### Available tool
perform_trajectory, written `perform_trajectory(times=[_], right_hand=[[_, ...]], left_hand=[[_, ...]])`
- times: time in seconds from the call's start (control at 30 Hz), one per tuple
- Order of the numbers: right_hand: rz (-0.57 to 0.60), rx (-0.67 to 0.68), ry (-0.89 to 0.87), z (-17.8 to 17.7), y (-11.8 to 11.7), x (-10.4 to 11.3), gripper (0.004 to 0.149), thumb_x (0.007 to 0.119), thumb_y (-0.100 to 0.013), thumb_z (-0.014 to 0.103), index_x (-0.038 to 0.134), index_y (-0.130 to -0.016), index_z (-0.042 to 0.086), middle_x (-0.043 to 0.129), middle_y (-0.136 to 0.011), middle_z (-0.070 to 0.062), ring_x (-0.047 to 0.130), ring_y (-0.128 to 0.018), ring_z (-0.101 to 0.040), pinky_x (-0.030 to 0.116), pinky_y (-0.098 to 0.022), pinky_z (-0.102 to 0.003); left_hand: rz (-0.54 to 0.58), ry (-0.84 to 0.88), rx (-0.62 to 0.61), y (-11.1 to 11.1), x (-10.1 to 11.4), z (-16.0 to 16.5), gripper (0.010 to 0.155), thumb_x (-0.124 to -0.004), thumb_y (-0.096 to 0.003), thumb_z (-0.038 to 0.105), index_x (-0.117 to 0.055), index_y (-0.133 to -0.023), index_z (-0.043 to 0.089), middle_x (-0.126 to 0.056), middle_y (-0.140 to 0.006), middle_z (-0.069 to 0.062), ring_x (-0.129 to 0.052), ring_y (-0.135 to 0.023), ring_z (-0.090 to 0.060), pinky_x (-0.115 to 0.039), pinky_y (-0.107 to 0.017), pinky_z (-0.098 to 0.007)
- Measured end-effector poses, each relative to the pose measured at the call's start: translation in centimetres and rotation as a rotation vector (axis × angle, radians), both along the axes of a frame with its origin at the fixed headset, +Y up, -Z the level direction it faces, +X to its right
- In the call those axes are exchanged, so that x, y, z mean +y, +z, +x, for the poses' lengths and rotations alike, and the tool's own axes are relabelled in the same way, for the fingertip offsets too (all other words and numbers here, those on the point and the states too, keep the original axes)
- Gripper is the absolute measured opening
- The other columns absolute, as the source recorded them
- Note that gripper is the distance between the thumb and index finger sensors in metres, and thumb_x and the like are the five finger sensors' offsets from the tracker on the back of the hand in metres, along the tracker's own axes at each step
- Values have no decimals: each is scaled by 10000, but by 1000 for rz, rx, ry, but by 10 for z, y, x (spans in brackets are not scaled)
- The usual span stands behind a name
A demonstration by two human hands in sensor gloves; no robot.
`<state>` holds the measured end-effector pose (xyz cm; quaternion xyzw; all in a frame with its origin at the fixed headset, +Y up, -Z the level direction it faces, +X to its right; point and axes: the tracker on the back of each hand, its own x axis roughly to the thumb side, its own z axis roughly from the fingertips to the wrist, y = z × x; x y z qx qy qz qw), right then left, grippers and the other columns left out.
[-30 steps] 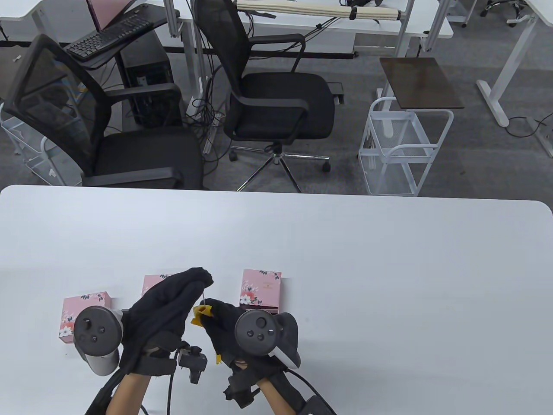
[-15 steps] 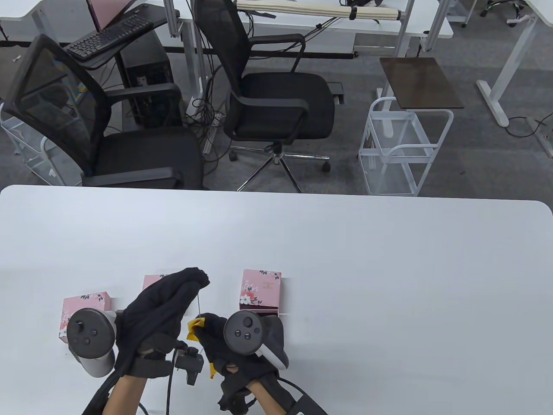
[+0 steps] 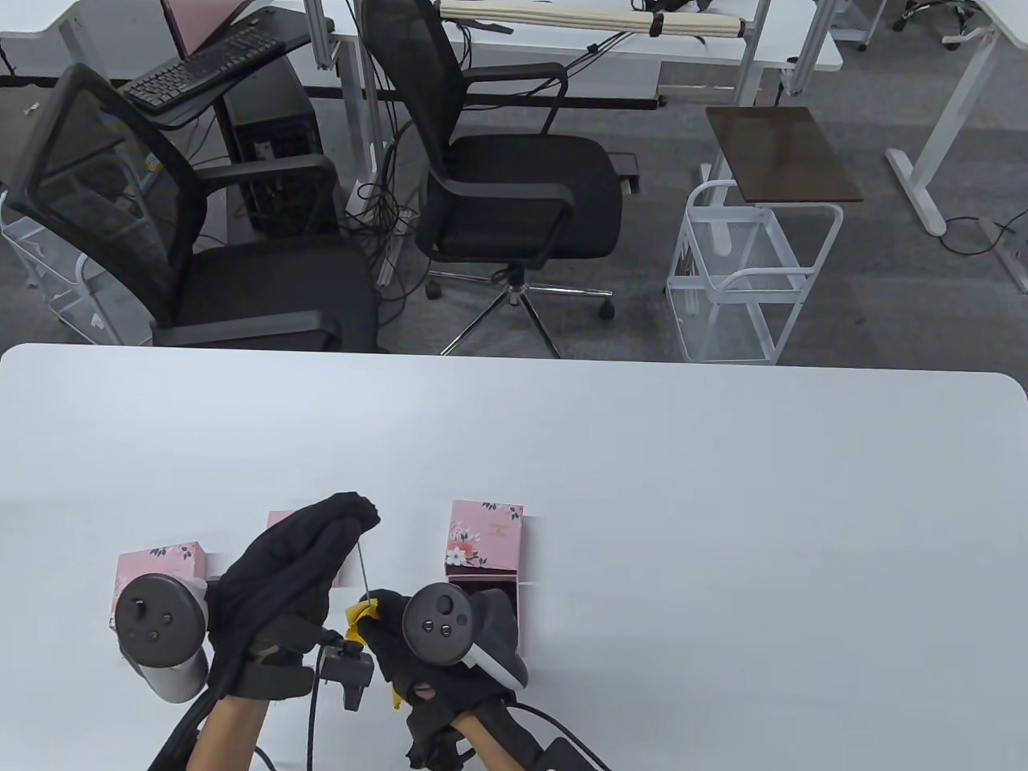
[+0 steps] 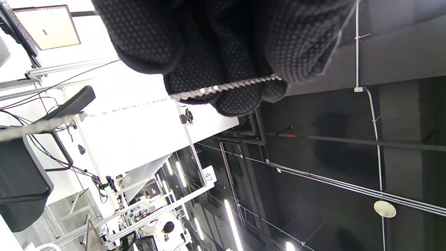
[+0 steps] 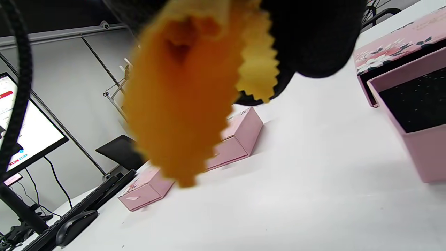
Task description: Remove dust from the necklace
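Note:
My left hand (image 3: 321, 538) is raised above the table and pinches one end of a thin silver necklace chain (image 3: 364, 572). The chain runs taut down to my right hand (image 3: 393, 626). In the left wrist view the chain (image 4: 223, 87) lies across my gloved fingertips (image 4: 240, 101). My right hand grips a yellow cloth (image 3: 359, 614) with zigzag edges, folded around the chain. The cloth (image 5: 181, 101) hangs large in the right wrist view below my glove.
Three pink floral jewellery boxes stand on the white table (image 3: 723, 498): one at the left (image 3: 157, 562), one behind my left hand (image 3: 281, 522), one (image 3: 486, 538) to the right with its black-lined drawer (image 5: 414, 101) pulled out. Office chairs stand beyond the table's far edge.
My right hand has slid with the cloth down the chain towards me and slightly left. My left hand has shifted a little left, keeping the chain taut.

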<state>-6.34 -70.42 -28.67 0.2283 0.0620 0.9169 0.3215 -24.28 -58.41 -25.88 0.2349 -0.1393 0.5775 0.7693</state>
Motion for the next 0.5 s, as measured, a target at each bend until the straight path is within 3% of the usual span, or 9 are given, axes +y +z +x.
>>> perform_trajectory(times=[0.13,0.37,0.5], right_hand=[[-66,16,-9,0,-2,-6,406,697,-665,369,778,-934,75,959,-687,-141,975,-465,-318,814,-459,-498],[-27,28,48,-4,0,-7,399,714,-656,322,729,-992,107,914,-807,-170,952,-571,-362,785,-516,-527],[-76,57,66,-5,-1,-10,395,706,-663,350,769,-952,89,954,-697,-135,971,-477,-313,811,-471,-497]], left_hand=[[4,3,7,0,0,-1,373,-856,-540,440,-934,-866,276,-1047,-803,-2,-982,-729,-204,-858,-529,-412],[-5,20,19,0,1,-7,374,-857,-541,438,-934,-867,274,-1046,-804,-5,-981,-728,-206,-857,-529,-413],[-8,26,27,0,1,-10,372,-856,-542,439,-934,-866,275,-1046,-803,-5,-981,-728,-207,-857,-528,-413]])
